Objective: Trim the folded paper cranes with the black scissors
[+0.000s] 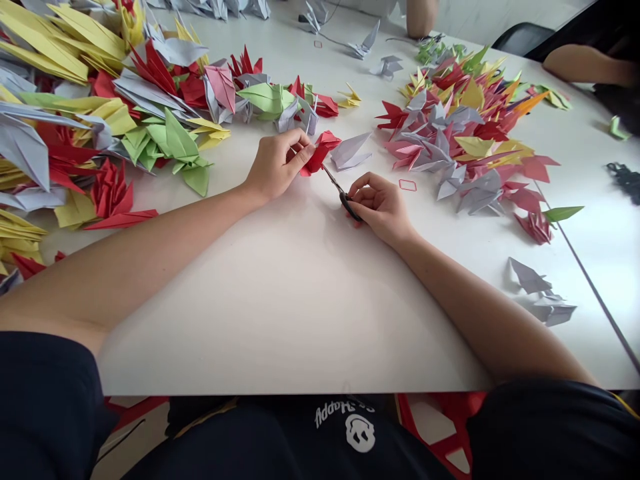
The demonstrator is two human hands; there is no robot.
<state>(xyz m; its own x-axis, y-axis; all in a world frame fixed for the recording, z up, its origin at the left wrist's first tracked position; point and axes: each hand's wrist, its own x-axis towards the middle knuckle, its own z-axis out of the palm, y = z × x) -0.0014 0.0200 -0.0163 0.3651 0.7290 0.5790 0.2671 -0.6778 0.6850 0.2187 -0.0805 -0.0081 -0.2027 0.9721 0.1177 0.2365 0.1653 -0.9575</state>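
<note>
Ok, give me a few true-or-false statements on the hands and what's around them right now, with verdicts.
1. The left hand pinches a red origami piece. True.
2. The right hand holds a pen. False: it holds scissors, with the blades pointing towards the red origami piece.
3. A grey origami piece lies on the white table right beside the red one. True.
4. The red rubber band lies to the left of the left hand. False: it lies on the table just to the right of the right hand, in front of the right-side pile.
</note>
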